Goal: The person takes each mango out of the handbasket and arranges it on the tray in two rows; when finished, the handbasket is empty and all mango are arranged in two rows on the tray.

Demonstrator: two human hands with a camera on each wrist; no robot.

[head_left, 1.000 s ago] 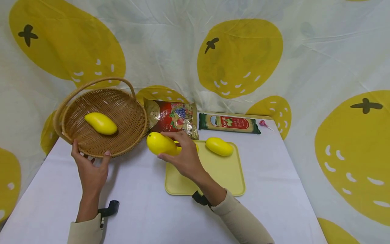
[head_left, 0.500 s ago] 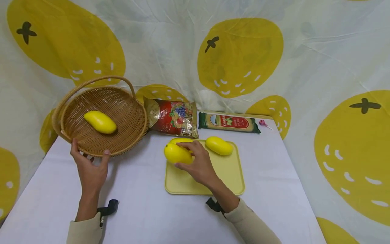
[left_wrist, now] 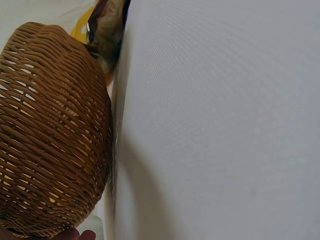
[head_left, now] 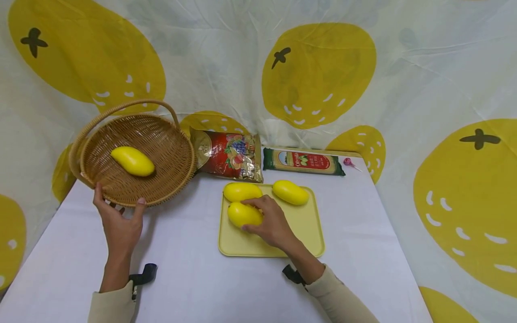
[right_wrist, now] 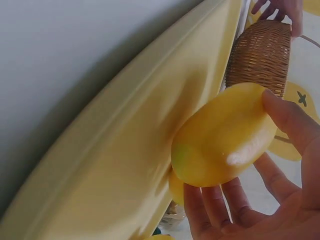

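Note:
My right hand [head_left: 272, 222] holds a yellow mango [head_left: 243, 215] between thumb and fingers over the left half of a pale yellow tray [head_left: 282, 242]. In the right wrist view the mango [right_wrist: 225, 135] is close to the tray's surface; whether it touches is unclear. Two other mangoes lie along the tray's far side, one at the left [head_left: 241, 191] and one at the right [head_left: 290, 192]. On the left, my left hand [head_left: 121, 226] grips the near rim of a round wicker basket [head_left: 165, 148], which is tilted towards me. Inside the basket lies one mango [head_left: 133, 161].
Behind the tray stands a red and gold packet [head_left: 226, 154] with fruit pictures, right of the basket. A green-ended pasta packet [head_left: 304, 162] and a pink lollipop [head_left: 348, 163] lie farther right. A patterned curtain [head_left: 226, 58] hangs behind the white table [head_left: 181, 269].
My right hand has carried the mango right and towards me, from beside the basket to over the tray. The far-left tray mango is now in full view. My left hand and the basket stay nearly still.

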